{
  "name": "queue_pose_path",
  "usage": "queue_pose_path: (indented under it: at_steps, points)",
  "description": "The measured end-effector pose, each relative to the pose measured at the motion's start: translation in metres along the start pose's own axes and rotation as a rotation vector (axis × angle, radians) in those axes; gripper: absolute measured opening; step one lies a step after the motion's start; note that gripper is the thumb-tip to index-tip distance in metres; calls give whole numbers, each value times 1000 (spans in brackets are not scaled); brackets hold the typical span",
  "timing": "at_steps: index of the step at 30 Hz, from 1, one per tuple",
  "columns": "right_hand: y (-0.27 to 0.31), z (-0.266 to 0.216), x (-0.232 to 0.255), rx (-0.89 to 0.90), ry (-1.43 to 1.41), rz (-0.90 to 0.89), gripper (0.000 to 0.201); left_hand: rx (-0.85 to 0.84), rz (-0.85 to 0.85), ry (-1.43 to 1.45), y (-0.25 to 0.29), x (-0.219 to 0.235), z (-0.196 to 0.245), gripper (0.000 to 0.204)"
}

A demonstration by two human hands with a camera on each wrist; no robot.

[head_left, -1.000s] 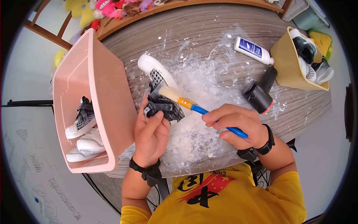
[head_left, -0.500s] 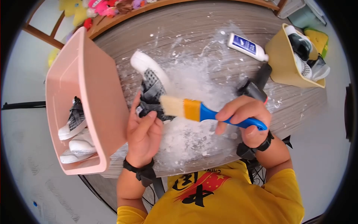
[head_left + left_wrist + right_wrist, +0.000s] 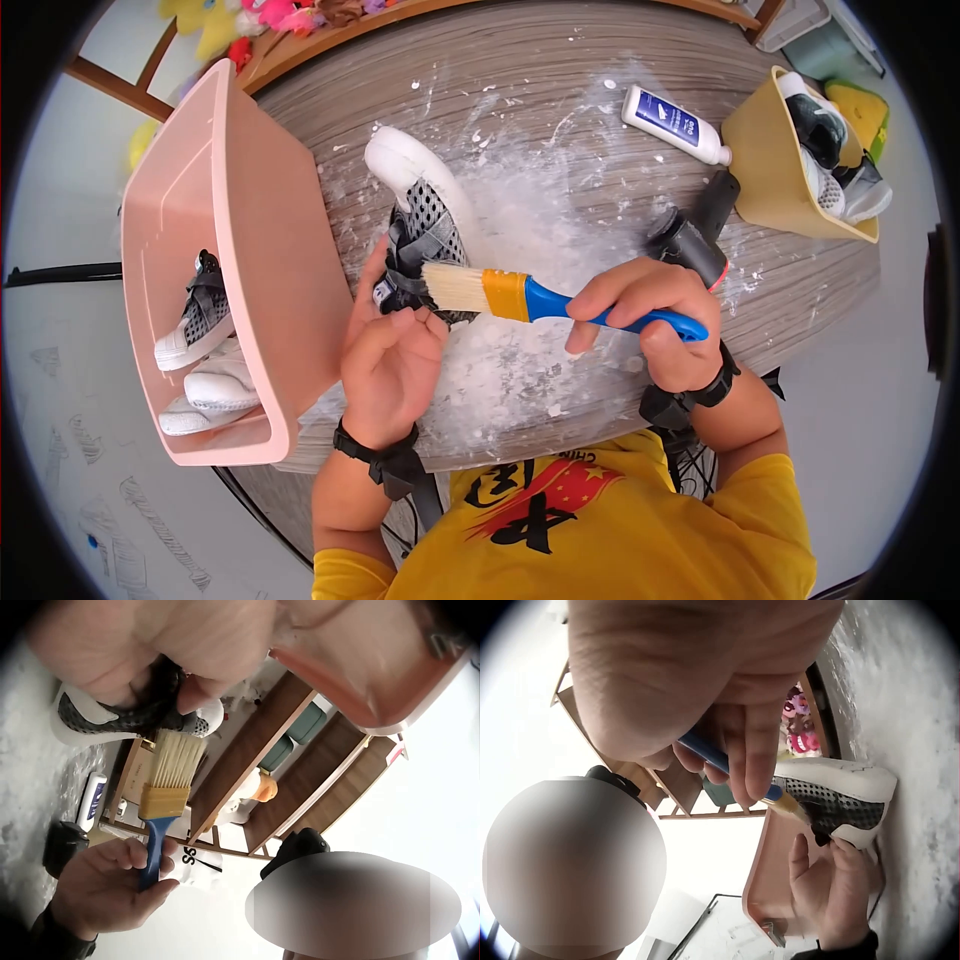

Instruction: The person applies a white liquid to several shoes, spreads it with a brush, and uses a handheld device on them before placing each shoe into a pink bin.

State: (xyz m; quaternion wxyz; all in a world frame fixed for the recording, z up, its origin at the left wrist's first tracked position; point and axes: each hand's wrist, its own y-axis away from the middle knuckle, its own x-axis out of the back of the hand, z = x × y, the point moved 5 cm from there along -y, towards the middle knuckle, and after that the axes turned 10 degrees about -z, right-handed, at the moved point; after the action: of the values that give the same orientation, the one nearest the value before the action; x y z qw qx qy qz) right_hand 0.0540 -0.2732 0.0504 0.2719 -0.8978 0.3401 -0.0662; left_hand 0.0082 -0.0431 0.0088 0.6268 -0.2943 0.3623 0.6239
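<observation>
My left hand (image 3: 395, 365) grips a dark grey mesh shoe (image 3: 430, 225) by its heel end, thumb and fingertips gathered at the opening. The shoe has a thick white sole and toe and dark crossing straps. In my right hand (image 3: 660, 315) is a flat paintbrush (image 3: 508, 294) with a blue handle, yellow ferrule and pale bristles. Its bristle tips overlap the strap area near the heel, and its broad face is turned upward. In the left wrist view the bristles (image 3: 180, 757) come right up to the shoe; the left palm hides part of the upper.
White powder (image 3: 530, 370) is scattered over the wooden table. A pink bin (image 3: 285, 250) with shoes stands left. At right are a white bottle (image 3: 670, 125), a black dryer-like device (image 3: 690, 245) and a yellow bin (image 3: 760, 185) holding shoes. Behind runs a shelf (image 3: 340, 40) with plush toys.
The brush has turned from its narrow edge to its broad face, and its bristles have shifted toward the heel. My left thumb has drawn in toward the fingertips at the heel.
</observation>
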Motion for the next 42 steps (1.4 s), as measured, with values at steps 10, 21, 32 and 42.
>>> queue_pose_path:
  at_steps: [10,21,32,42]
  points:
    - [-3,2,0,-113,134,-33,17,-21,9,-75,-2,5,-4,58]
    - [-5,-2,0,-83,244,-92,7,62,-93,343,-5,20,-16,41]
    - [6,8,25,-222,-63,310,15,124,-171,210,23,-4,-12,46]
    - [10,17,37,-187,-202,357,46,-78,-322,-520,23,-23,-4,34]
